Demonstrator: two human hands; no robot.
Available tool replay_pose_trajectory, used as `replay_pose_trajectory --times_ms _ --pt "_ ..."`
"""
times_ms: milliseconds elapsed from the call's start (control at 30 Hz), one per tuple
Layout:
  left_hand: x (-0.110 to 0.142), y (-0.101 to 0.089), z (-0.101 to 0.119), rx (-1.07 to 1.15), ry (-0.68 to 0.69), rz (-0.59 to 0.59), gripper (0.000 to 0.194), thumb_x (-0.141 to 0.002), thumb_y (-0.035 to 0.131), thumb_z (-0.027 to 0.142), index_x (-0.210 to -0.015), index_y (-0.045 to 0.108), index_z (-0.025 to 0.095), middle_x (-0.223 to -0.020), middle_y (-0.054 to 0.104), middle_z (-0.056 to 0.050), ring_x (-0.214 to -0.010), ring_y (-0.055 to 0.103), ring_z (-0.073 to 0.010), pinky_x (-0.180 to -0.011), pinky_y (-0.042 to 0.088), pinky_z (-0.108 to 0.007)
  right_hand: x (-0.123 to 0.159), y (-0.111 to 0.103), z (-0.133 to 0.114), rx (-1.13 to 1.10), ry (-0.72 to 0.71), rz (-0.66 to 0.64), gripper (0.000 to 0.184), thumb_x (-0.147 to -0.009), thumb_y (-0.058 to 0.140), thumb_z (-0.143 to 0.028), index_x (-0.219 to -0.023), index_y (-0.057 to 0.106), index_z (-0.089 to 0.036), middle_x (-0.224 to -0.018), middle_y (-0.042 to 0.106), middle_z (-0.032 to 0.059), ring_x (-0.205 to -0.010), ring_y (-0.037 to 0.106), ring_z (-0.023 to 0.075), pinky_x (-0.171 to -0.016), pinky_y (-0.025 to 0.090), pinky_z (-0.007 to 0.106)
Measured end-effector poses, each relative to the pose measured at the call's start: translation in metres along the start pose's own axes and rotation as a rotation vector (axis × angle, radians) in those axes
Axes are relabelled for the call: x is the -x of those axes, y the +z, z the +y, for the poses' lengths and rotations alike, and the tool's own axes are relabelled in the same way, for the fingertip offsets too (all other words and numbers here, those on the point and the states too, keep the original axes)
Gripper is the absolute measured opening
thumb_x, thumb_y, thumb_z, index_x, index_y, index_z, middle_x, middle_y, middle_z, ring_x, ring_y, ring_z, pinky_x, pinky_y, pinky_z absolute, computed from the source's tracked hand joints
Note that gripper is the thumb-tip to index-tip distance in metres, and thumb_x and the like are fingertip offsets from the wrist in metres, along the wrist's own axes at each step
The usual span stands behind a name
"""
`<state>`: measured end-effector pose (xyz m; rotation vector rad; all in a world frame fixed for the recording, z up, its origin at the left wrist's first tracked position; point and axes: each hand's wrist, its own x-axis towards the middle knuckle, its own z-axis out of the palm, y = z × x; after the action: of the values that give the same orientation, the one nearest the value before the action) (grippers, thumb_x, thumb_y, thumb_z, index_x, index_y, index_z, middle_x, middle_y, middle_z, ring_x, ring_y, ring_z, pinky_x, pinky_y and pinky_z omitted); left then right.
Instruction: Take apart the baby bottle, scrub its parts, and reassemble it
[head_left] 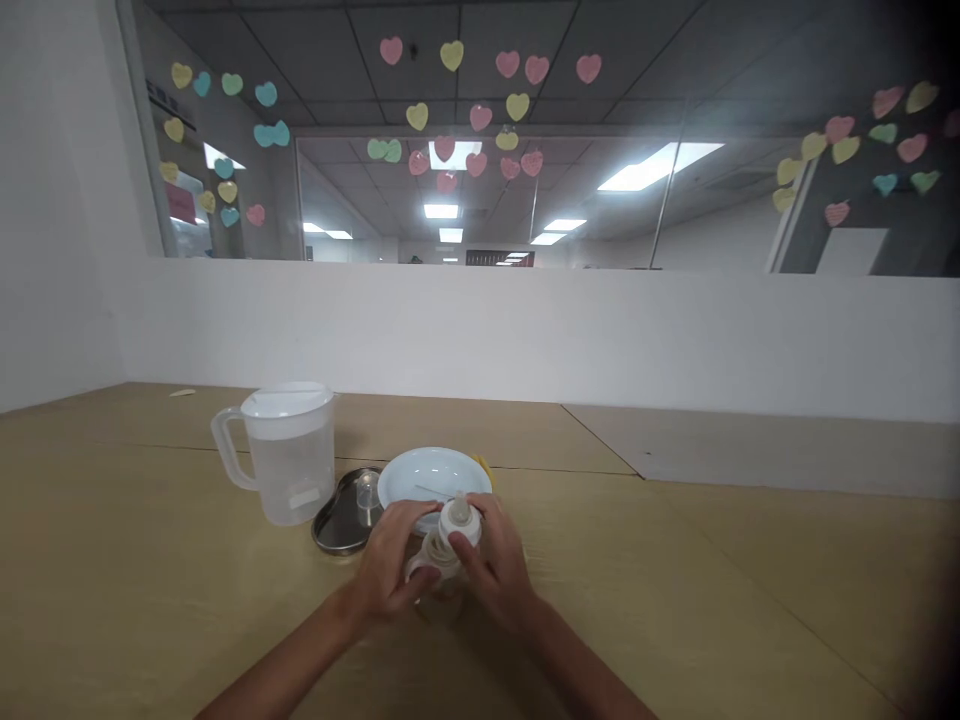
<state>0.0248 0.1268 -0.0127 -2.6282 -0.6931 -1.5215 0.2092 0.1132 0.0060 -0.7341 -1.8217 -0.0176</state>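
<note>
A baby bottle point(444, 552) with a white collar and teat point(458, 513) stands on the wooden table point(675, 580) just in front of me. My left hand point(391, 565) is wrapped round the bottle's body from the left. My right hand point(499, 562) has its fingers closed on the collar at the top. Both hands hide most of the bottle.
A clear plastic jug point(281, 455) with a white lid stands at the left. Beside it lies a metal tray point(346, 515) with a small clear cap point(367, 495) on it. A white plate point(431, 474) sits right behind the bottle. A low white wall lies beyond the table.
</note>
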Motion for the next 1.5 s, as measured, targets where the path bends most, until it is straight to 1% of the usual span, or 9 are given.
replay_pose_trajectory --times_ms 133,300,667,800,933,1100,1233,1333,1500 --pt "0.014 0.012 -0.009 -0.169 0.069 0.012 0.062 -0.082 0.047 0.047 -0.131 0.027 0.015 -0.114 0.056 -0.017 -0.105 0.054 -0.0302 -0.09 0.04 -0.047 0.011 0.01 0.001 0.002 0.009 -0.02 0.023 -0.089 0.046 -0.035 -0.108 0.046 -0.021 -0.095 0.057 0.0072 -0.088 0.055 0.0196 -0.077 0.047 0.034" --pt "0.015 0.017 -0.01 -0.286 0.099 0.023 0.063 -0.077 0.051 0.037 -0.13 0.025 0.014 -0.112 0.058 -0.017 -0.103 0.057 -0.0293 -0.091 0.041 -0.047 0.016 0.017 0.004 -0.013 0.053 -0.027 0.026 -0.085 0.052 -0.036 -0.105 0.048 -0.02 -0.093 0.058 0.0066 -0.085 0.056 0.0194 -0.074 0.048 0.033" --pt "0.016 0.017 -0.009 -0.288 0.006 0.024 0.067 -0.072 0.054 0.03 -0.131 0.025 0.015 -0.11 0.059 -0.014 -0.1 0.058 -0.0268 -0.093 0.039 -0.048 0.012 0.02 0.002 -0.013 0.016 -0.005 0.025 -0.083 0.056 -0.037 -0.101 0.049 -0.02 -0.099 0.059 0.0076 -0.093 0.055 0.0212 -0.078 0.046 0.036" --pt "0.014 0.016 -0.008 -0.241 -0.036 -0.02 0.072 -0.071 0.058 0.032 -0.132 0.024 0.016 -0.108 0.061 -0.012 -0.093 0.06 -0.025 -0.096 0.037 -0.05 0.014 0.017 0.003 -0.105 0.025 -0.011 0.023 -0.087 0.048 -0.038 -0.101 0.051 -0.02 -0.092 0.059 0.0064 -0.086 0.054 0.0196 -0.074 0.046 0.035" --pt "0.014 0.018 -0.01 -0.23 -0.036 -0.003 0.073 -0.069 0.06 0.033 -0.131 0.025 0.015 -0.105 0.061 -0.01 -0.088 0.061 -0.023 -0.097 0.035 -0.049 0.017 0.013 0.004 -0.091 0.021 0.074 0.016 -0.089 0.043 -0.029 -0.094 0.056 -0.02 -0.082 0.059 0.0045 -0.08 0.053 0.0191 -0.071 0.042 0.035" --pt "0.016 0.02 -0.01 -0.22 -0.02 0.05 0.06 -0.071 0.059 0.037 -0.122 0.035 0.017 -0.105 0.06 -0.01 -0.092 0.059 -0.0244 -0.096 0.037 -0.049 0.016 0.011 0.001 0.003 -0.198 0.131 0.012 -0.081 0.048 -0.022 -0.089 0.056 -0.018 -0.079 0.056 0.0052 -0.075 0.051 0.0192 -0.069 0.041 0.038" --pt "0.015 0.017 -0.009 -0.171 -0.036 -0.024 0.055 -0.076 0.056 0.043 -0.122 0.037 0.018 -0.108 0.059 -0.01 -0.099 0.056 -0.0254 -0.098 0.034 -0.049 0.015 0.01 -0.005 0.039 -0.37 0.115 0.019 -0.079 0.05 -0.022 -0.095 0.057 -0.014 -0.087 0.056 0.0098 -0.081 0.053 0.0213 -0.072 0.045 0.04" --pt "0.014 0.015 -0.008 -0.137 -0.088 -0.068 0.062 -0.074 0.059 0.041 -0.127 0.034 0.019 -0.106 0.058 -0.009 -0.096 0.055 -0.0247 -0.094 0.037 -0.048 0.015 0.01 -0.01 0.07 -0.462 0.087 0.018 -0.078 0.051 -0.021 -0.093 0.058 -0.014 -0.085 0.058 0.0103 -0.082 0.055 0.0217 -0.074 0.047 0.041" --pt "0.015 0.016 -0.007 -0.059 -0.178 0.007 0.074 -0.068 0.057 0.031 -0.133 0.023 0.017 -0.095 0.055 -0.007 -0.087 0.054 -0.0222 -0.083 0.044 -0.042 0.017 0.011 -0.016 0.096 -0.609 -0.018 0.021 -0.079 0.051 -0.02 -0.097 0.057 -0.012 -0.091 0.063 0.0119 -0.092 0.059 0.0228 -0.08 0.051 0.039"
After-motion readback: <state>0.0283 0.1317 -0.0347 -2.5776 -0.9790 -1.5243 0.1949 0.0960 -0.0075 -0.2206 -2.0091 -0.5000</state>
